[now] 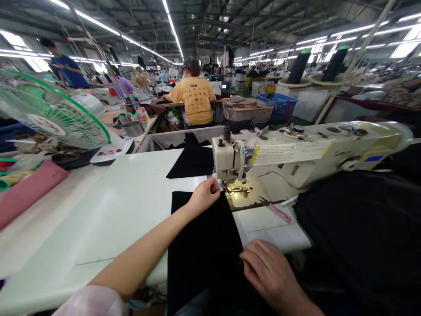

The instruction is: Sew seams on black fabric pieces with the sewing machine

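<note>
A black fabric panel lies over the front edge of the white table and hangs down toward my lap. My left hand is closed at the panel's far right corner, just left of the sewing machine and its lit needle plate. Lower down, my right hand pinches the panel's right edge. Beyond the left hand, another black fabric piece rests on the table beside the machine head. Pink-handled thread snips lie to the right of the needle area.
A dark pile of fabric is heaped at the right. At the left stand a green-rimmed fan and a rolled pink cloth. A person in a yellow shirt sits ahead. Thread cones rise behind the machine.
</note>
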Motion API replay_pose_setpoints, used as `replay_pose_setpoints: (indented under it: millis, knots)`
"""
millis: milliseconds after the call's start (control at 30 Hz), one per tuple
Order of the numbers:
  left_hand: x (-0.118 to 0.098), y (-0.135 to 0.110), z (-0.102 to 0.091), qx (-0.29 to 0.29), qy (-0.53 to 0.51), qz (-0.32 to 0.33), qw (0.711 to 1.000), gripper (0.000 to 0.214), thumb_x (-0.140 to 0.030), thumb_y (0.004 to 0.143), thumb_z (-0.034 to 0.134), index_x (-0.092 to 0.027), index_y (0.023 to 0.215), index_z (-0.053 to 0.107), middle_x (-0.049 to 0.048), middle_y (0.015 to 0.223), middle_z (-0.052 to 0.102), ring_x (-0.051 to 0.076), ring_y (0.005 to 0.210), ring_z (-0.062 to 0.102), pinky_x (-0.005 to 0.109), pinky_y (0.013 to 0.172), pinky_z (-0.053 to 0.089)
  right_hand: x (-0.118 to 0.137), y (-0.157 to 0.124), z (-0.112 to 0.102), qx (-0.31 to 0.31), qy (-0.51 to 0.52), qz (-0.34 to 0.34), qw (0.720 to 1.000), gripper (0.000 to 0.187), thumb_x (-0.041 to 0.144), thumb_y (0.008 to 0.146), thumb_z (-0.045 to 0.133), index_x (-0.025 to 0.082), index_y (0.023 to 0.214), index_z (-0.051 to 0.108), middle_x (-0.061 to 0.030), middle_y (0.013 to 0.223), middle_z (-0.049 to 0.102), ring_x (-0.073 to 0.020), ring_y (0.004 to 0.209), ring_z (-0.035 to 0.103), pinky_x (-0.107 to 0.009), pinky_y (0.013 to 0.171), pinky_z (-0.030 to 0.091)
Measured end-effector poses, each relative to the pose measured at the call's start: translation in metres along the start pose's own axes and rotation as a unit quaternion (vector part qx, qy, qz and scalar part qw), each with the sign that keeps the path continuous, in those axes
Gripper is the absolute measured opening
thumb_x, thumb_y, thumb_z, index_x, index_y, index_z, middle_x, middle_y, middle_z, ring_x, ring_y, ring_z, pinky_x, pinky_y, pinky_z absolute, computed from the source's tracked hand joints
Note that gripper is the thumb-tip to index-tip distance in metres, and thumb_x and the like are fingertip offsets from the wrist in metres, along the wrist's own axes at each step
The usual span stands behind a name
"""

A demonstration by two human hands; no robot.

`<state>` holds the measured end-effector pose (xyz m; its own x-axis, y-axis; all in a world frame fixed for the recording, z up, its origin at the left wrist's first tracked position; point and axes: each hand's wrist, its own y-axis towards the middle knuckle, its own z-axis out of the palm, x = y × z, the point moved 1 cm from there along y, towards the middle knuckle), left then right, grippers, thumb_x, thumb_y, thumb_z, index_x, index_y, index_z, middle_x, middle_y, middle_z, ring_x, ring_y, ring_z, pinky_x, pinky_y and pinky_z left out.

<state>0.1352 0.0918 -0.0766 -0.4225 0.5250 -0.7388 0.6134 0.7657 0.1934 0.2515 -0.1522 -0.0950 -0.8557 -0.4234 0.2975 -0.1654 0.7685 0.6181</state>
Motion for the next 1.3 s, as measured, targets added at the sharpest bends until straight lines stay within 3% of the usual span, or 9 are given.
replay_pose_setpoints:
  millis: [200, 533, 600, 700, 800, 900, 967, 1067, 1300]
  knots:
    - [-0.005, 0.024, 0.010, 0.015, 0.001, -0.051, 0.999, 0.020, -0.010, 0.068, 0.062, -0.022, 0.070, 0.046, -0.0049, 0.062, 0.056, 0.013, 0.057, 0.054, 0.025, 0.055, 0.037, 0.000, 0.004, 0.007, -0.032, 0.012, 0.018, 0.999, 0.023, 0.003, 0.089, 0.048, 0.019, 0.098, 0.061, -0.0058, 0.090, 0.070, -0.0211, 0.083, 0.066, -0.036, 0.076, 0.056]
    - [-0.004, 0.032, 0.009, 0.005, 0.061, -0.065, 0.996, 0.015, -0.012, 0.070, 0.066, -0.020, 0.075, 0.055, -0.0007, 0.067, 0.061, 0.015, 0.057, 0.054, 0.026, 0.053, 0.035, -0.004, 0.010, 0.010, -0.030, 0.032, 0.030, 0.999, 0.026, 0.002, 0.086, 0.048, 0.021, 0.098, 0.061, -0.0053, 0.090, 0.072, -0.0209, 0.084, 0.068, -0.037, 0.077, 0.057]
    - [-0.006, 0.032, 0.008, 0.000, 0.081, -0.060, 0.995, 0.014, -0.011, 0.072, 0.066, -0.019, 0.079, 0.056, 0.0007, 0.070, 0.062, 0.017, 0.061, 0.057, 0.027, 0.057, 0.039, -0.004, 0.010, 0.008, -0.023, 0.032, 0.028, 0.999, 0.025, 0.002, 0.086, 0.049, 0.020, 0.098, 0.062, -0.0056, 0.091, 0.072, -0.0211, 0.085, 0.068, -0.037, 0.077, 0.057]
    - [-0.020, 0.010, 0.003, -0.035, 0.122, -0.047, 0.991, 0.018, -0.011, 0.075, 0.068, -0.018, 0.089, 0.058, 0.0077, 0.090, 0.065, 0.026, 0.088, 0.062, 0.036, 0.077, 0.047, -0.003, 0.009, 0.005, -0.016, 0.026, 0.018, 0.999, 0.025, 0.002, 0.086, 0.049, 0.019, 0.099, 0.062, -0.0066, 0.093, 0.073, -0.0219, 0.087, 0.068, -0.039, 0.080, 0.057]
    - [-0.041, -0.042, 0.002, -0.023, 0.173, 0.032, 0.984, 0.015, -0.016, 0.082, 0.068, -0.017, 0.094, 0.059, 0.0117, 0.105, 0.064, 0.030, 0.103, 0.058, 0.044, 0.089, 0.047, -0.003, 0.010, 0.002, -0.006, 0.034, 0.013, 0.999, 0.030, 0.000, 0.083, 0.049, 0.018, 0.102, 0.064, -0.0072, 0.097, 0.074, -0.0226, 0.090, 0.068, -0.041, 0.084, 0.056]
    - [-0.053, -0.099, 0.006, 0.139, 0.157, 0.187, 0.960, 0.010, -0.014, 0.091, 0.055, -0.019, 0.094, 0.063, 0.0079, 0.099, 0.067, 0.024, 0.092, 0.062, 0.037, 0.084, 0.053, -0.007, 0.014, 0.002, 0.006, 0.049, 0.025, 0.998, 0.035, 0.000, 0.082, 0.049, 0.018, 0.107, 0.065, -0.0077, 0.101, 0.074, -0.0228, 0.093, 0.068, -0.042, 0.087, 0.056]
    - [-0.050, -0.119, 0.007, 0.183, 0.164, 0.243, 0.938, 0.023, -0.012, 0.089, 0.053, -0.019, 0.109, 0.064, 0.0094, 0.111, 0.070, 0.025, 0.103, 0.064, 0.038, 0.092, 0.055, -0.013, 0.021, 0.005, 0.015, 0.051, 0.041, 0.998, 0.036, 0.001, 0.082, 0.051, 0.019, 0.110, 0.066, -0.0075, 0.103, 0.074, -0.0231, 0.096, 0.067, -0.043, 0.090, 0.055]
    - [-0.037, -0.115, 0.007, 0.175, 0.211, 0.281, 0.920, 0.039, -0.009, 0.087, 0.053, -0.016, 0.125, 0.061, 0.0124, 0.126, 0.068, 0.028, 0.119, 0.061, 0.043, 0.104, 0.052, -0.025, 0.034, 0.010, 0.029, 0.046, 0.051, 0.997, 0.037, 0.002, 0.083, 0.054, 0.021, 0.112, 0.068, -0.0067, 0.107, 0.073, -0.0239, 0.102, 0.064, -0.045, 0.094, 0.053]
    - [-0.019, -0.062, -0.002, 0.144, 0.217, 0.307, 0.915, 0.028, -0.010, 0.094, 0.048, -0.012, 0.114, 0.067, 0.0160, 0.116, 0.071, 0.029, 0.111, 0.065, 0.045, 0.095, 0.057, -0.052, 0.067, 0.025, 0.069, -0.025, 0.087, 0.994, 0.024, 0.007, 0.085, 0.060, 0.020, 0.099, 0.074, -0.0068, 0.094, 0.066, -0.0246, 0.095, 0.058, -0.043, 0.089, 0.050]
